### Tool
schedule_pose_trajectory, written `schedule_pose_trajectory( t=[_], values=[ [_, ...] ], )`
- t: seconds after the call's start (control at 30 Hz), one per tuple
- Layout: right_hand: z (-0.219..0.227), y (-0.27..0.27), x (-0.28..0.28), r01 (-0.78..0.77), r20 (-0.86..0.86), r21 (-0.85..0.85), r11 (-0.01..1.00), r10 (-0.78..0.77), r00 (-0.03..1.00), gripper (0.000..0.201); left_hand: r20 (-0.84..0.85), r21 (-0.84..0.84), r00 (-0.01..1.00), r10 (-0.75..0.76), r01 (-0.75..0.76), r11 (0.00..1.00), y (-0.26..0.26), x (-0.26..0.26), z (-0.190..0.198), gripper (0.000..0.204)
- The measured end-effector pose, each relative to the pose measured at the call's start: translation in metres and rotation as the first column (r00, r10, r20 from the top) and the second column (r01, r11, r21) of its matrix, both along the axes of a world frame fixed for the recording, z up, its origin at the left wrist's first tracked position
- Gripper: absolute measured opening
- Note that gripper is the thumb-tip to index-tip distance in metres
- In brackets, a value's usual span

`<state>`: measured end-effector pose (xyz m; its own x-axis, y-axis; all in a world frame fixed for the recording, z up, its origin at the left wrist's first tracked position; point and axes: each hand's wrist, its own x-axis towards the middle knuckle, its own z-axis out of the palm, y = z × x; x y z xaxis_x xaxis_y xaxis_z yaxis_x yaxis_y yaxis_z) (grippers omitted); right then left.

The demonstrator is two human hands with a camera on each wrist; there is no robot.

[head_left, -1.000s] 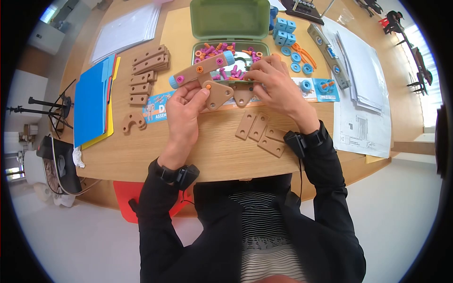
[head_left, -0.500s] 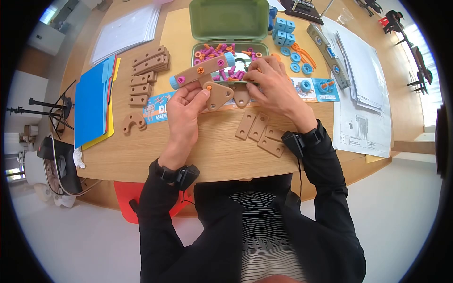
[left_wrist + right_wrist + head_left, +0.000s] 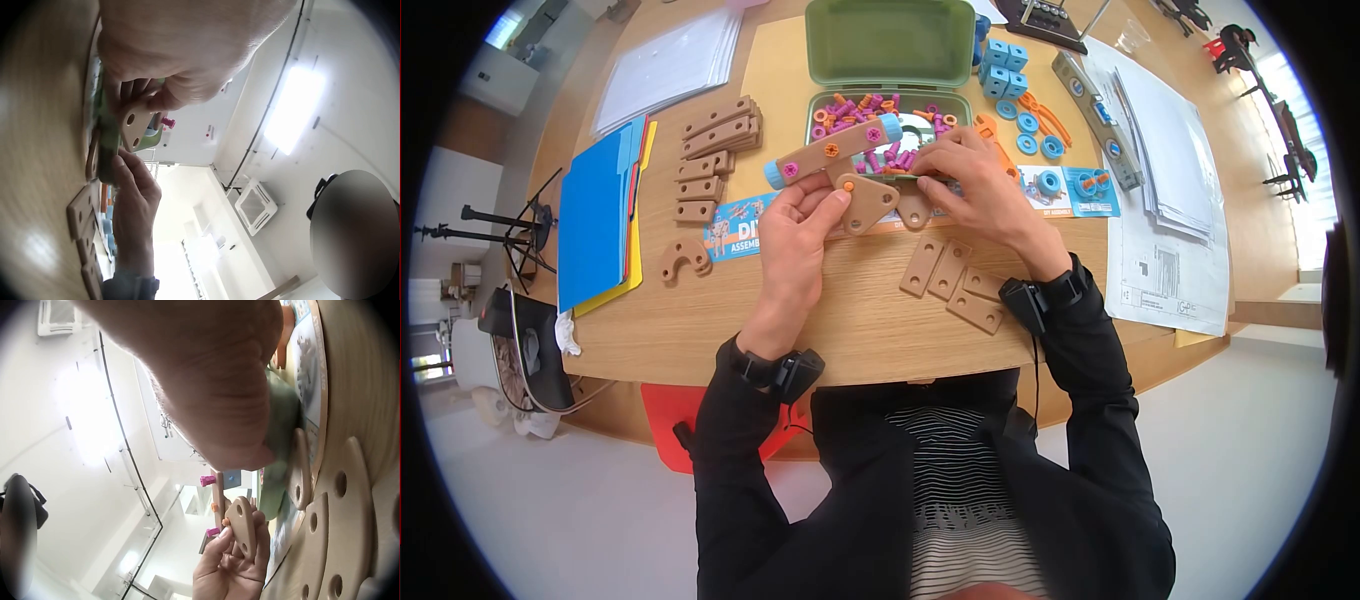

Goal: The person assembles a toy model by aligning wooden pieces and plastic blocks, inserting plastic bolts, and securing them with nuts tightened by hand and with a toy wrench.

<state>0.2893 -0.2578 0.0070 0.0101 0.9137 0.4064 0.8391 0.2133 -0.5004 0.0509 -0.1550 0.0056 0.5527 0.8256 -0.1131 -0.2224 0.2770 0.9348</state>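
Observation:
My left hand [image 3: 792, 235] grips a toy assembly in front of the box. It has a brown bar [image 3: 808, 157] with blue end caps and purple and orange screw heads, joined to a brown triangular plate [image 3: 865, 203] by an orange screw. My right hand [image 3: 980, 185] is at the front right rim of the open green box [image 3: 888, 42], fingers over the inside and thumb against the front wall. Purple and orange screws [image 3: 865, 104] lie in the box. Another brown plate with holes [image 3: 915, 207] lies just before it, partly covered in the head view.
Brown bars [image 3: 718, 130] and a curved brown piece [image 3: 683, 262] lie at left. Flat two-hole pieces [image 3: 950, 268] lie near the right wrist. Blue cubes [image 3: 1003, 68], blue discs [image 3: 1027, 122] and a spirit level [image 3: 1097, 118] are at right, beside papers [image 3: 1165, 270]. Blue folders [image 3: 600, 220] lie far left.
My right fingers have drawn back from inside the box to its front rim, the thumb now against the wall. My left hand and the assembly have shifted slightly right.

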Motion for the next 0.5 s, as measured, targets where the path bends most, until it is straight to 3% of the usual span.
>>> schedule_pose_trajectory(
  t=[0.33,0.5],
  values=[
    [0.0046,-0.0013,-0.0038,0.008,-0.035,-0.073,0.997,-0.01,0.999,0.029,0.017,-0.025,1.0,-0.013,0.013,1.0,0.0022,0.001,-0.0058,0.035],
    [-0.0018,-0.0018,-0.007,0.071,0.15,-0.111,0.991,-0.054,0.987,0.034,0.021,-0.028,1.0,-0.014,0.015,1.0,0.0017,0.0013,-0.0054,0.036]
  ],
)
